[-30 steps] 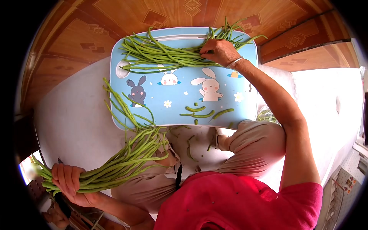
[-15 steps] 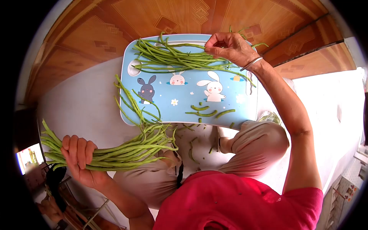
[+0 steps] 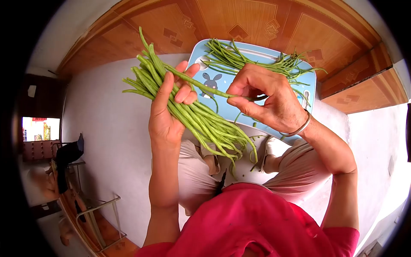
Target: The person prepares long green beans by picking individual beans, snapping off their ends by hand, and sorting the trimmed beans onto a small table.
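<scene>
My left hand (image 3: 168,115) is wrapped around a thick bunch of long green beans (image 3: 209,126), held in front of my knees with the tips hanging down to the right. One bean (image 3: 201,85) slants out across the fingers of that hand. Its other end is pinched between the thumb and forefinger of my right hand (image 3: 274,100), which wears a bangle at the wrist. Beyond my hands, a second pile of long beans (image 3: 239,58) lies along the far side of a small blue table (image 3: 227,80) printed with rabbits.
Short bean pieces (image 3: 257,138) are scattered on the floor between my feet. A patterned wooden panel (image 3: 171,34) stands behind the table. At the lower left is a metal-framed seat (image 3: 100,210), with another person (image 3: 45,182) near it.
My left hand has brought the bunch up and to the right. My right hand has come back from the table pile and now pinches a bean at the bunch. The view has shifted left.
</scene>
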`<action>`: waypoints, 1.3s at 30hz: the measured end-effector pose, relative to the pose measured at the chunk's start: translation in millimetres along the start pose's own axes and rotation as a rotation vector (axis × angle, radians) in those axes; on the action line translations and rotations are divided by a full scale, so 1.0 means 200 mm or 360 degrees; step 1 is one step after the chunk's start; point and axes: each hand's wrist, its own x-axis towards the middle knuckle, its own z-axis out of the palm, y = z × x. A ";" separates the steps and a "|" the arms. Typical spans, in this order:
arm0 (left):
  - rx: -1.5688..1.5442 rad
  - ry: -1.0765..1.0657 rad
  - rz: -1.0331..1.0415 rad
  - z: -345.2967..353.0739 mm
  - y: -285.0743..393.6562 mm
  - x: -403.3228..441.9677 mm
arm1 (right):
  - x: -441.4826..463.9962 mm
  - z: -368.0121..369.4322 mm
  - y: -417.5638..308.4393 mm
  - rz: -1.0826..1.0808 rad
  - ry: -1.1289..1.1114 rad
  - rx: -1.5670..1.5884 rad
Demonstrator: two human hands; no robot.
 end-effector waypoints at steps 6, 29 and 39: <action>0.0000 0.0086 0.0240 0.01 0.07 -0.06 | -0.08 0.06 -0.07 0.0030 -0.0028 -0.0051; 0.0156 -0.0032 0.0471 0.04 0.12 -0.16 | -0.18 0.17 -0.01 0.0423 0.0028 0.0508; 0.0176 -0.0053 0.0469 0.04 0.12 -0.15 | -0.19 0.11 -0.03 0.0750 -0.0156 0.1041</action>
